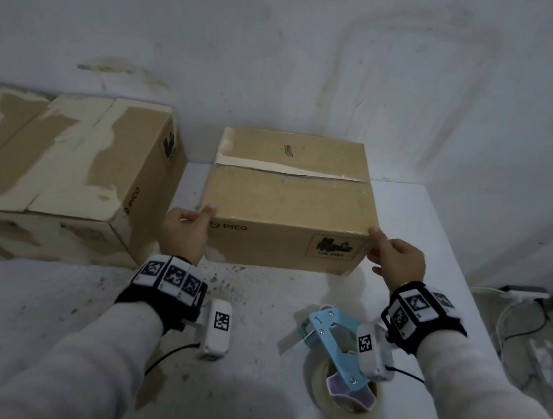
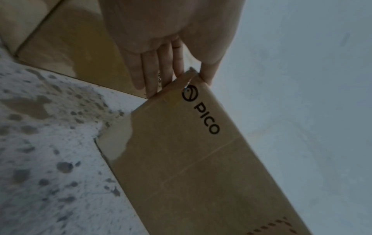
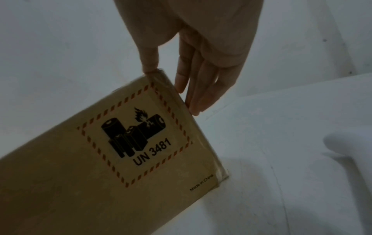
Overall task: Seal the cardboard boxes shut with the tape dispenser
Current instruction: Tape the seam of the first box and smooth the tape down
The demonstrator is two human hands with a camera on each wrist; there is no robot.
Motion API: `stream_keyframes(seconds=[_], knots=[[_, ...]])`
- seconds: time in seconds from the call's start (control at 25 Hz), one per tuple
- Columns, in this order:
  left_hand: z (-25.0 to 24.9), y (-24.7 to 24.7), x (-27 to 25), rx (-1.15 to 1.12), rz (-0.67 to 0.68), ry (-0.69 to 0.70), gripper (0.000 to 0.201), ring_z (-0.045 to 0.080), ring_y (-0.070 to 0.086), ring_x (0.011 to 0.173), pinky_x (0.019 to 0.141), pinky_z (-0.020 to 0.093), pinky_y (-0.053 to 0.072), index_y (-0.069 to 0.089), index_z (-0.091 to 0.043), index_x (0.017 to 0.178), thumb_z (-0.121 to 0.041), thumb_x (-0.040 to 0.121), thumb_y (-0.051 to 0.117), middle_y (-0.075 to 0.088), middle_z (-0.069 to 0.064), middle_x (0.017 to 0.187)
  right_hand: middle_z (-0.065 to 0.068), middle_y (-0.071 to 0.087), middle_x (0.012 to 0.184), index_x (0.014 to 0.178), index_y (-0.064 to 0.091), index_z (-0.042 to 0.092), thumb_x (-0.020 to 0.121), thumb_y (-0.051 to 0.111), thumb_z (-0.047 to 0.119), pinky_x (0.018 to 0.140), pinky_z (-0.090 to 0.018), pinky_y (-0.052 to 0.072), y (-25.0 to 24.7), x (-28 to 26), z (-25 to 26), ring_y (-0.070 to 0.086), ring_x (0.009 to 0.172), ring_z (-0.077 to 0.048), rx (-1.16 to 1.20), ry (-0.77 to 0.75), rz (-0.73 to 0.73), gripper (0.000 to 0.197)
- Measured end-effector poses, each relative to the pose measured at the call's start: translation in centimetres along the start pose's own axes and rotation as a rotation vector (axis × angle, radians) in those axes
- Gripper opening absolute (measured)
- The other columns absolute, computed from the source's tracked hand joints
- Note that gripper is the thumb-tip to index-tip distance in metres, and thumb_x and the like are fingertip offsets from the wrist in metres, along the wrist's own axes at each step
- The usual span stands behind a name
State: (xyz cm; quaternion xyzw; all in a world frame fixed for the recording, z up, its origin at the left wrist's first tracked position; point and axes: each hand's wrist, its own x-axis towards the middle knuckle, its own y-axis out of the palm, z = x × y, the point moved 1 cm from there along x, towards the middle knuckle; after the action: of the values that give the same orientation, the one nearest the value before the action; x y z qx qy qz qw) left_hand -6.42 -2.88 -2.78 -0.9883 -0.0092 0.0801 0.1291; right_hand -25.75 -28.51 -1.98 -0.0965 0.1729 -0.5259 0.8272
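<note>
- The left hand (image 1: 185, 230) and right hand (image 1: 397, 256) are bracing the brown cardboard box (image 1: 286, 203) at its near top corners, fingers straight against its sides, thumbs on top, probably steadying it;
- its flaps are lying closed;
- the light-blue tape dispenser (image 1: 332, 339) is lying unheld on the white table (image 1: 438, 227), handy below the right wrist.

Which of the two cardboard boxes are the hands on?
The brown cardboard box in the centre with the UN 3481 label: left hand and right hand press its near corners. The torn-surfaced box at left is untouched.
</note>
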Motion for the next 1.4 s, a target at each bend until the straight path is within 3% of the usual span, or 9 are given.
stream_keyframes(seconds=[0.12,0.24,0.36,0.44,0.6,0.84,1.04,1.2,1.4], knots=[[-0.8,0.3,-0.5,0.13,-0.013,0.161,0.032,0.03,0.058,0.082,0.067,0.028,0.036,0.053,-0.006,0.082,-0.036,0.087,0.062,0.057,0.013,0.08,-0.028,0.067,0.075,0.072,0.062,-0.013,0.085,0.058,0.048,0.067,-0.035,0.047,0.2,-0.1,0.8,0.062,0.076,-0.042,-0.184,-0.105,-0.053,0.062],[-1.0,0.1,-0.9,0.239,0.008,0.214,0.032,0.031,0.058,0.085,0.069,0.03,0.038,0.053,-0.005,0.09,-0.036,0.091,0.056,0.058,0.012,0.084,-0.019,0.048,0.052,0.054,0.048,-0.005,0.091,0.051,0.043,0.055,-0.032,0.031,0.1,-0.6,1.6,0.047,0.06,-0.033,-0.278,-0.134,-0.052,0.06],[-1.4,0.3,-1.0,0.111,0.074,0.131,0.044,0.029,0.059,0.106,0.083,0.03,0.041,0.043,-0.008,0.127,-0.031,0.092,0.055,0.063,0.017,0.116,-0.019,0.068,0.073,0.073,0.064,-0.002,0.078,0.062,0.052,0.072,-0.036,0.052,0.6,0.0,0.7,0.063,0.073,-0.032,-0.181,-0.088,-0.082,0.055],[-1.4,0.7,-0.9,0.129,0.164,0.112,0.054,0.028,0.048,0.126,0.097,0.031,0.037,0.027,-0.01,0.145,-0.027,0.097,0.045,0.049,0.013,0.14,-0.014,0.072,0.091,0.093,0.068,0.009,0.07,0.066,0.054,0.086,-0.044,0.054,1.0,0.1,0.5,0.067,0.089,-0.03,-0.064,-0.033,-0.114,0.051],[-1.1,0.9,-0.9,0.139,0.231,0.193,0.038,0.029,0.05,0.118,0.088,0.028,0.037,0.045,-0.011,0.136,-0.021,0.1,0.033,0.054,0.013,0.131,-0.012,0.067,0.088,0.097,0.069,0.0,0.092,0.051,0.038,0.081,-0.033,0.046,1.1,-0.4,1.1,0.059,0.085,-0.027,-0.195,-0.108,-0.042,0.042],[-0.9,0.8,-0.4,0.076,0.247,0.131,0.04,0.027,0.049,0.118,0.092,0.03,0.036,0.044,-0.013,0.137,-0.023,0.1,0.035,0.052,0.01,0.133,-0.01,0.06,0.091,0.099,0.064,-0.003,0.095,0.05,0.027,0.076,-0.029,0.037,1.3,-0.4,1.2,0.056,0.09,-0.026,-0.039,-0.056,-0.006,0.033],[-1.0,1.3,-0.7,0.073,0.251,0.093,0.046,0.024,0.037,0.133,0.106,0.03,0.029,0.03,-0.018,0.147,-0.021,0.101,0.032,0.037,0.004,0.149,-0.015,0.057,0.131,0.14,0.041,0.01,0.097,0.045,0.031,0.1,-0.033,0.037,2.0,-1.1,0.8,0.05,0.124,-0.03,-0.023,-0.081,-0.065,0.048],[-1.3,1.6,-0.8,0.029,0.251,0.079,0.046,0.023,0.038,0.131,0.098,0.026,0.03,0.032,-0.018,0.146,-0.016,0.1,0.031,0.038,0.004,0.148,-0.021,0.059,0.126,0.12,0.057,-0.001,0.101,0.033,0.025,0.094,-0.033,0.04,2.2,-1.3,0.9,0.054,0.11,-0.027,-0.072,-0.151,-0.005,0.04],[-1.6,1.6,-1.1,0.017,0.236,0.079,0.043,0.025,0.043,0.124,0.088,0.023,0.03,0.039,-0.015,0.142,-0.014,0.1,0.031,0.046,0.007,0.141,-0.009,0.035,0.151,0.146,0.027,0.009,0.101,0.032,0.023,0.115,-0.038,0.027,3.0,-1.0,0.6,0.032,0.14,-0.026,0.108,-0.051,0.02,0.048]])
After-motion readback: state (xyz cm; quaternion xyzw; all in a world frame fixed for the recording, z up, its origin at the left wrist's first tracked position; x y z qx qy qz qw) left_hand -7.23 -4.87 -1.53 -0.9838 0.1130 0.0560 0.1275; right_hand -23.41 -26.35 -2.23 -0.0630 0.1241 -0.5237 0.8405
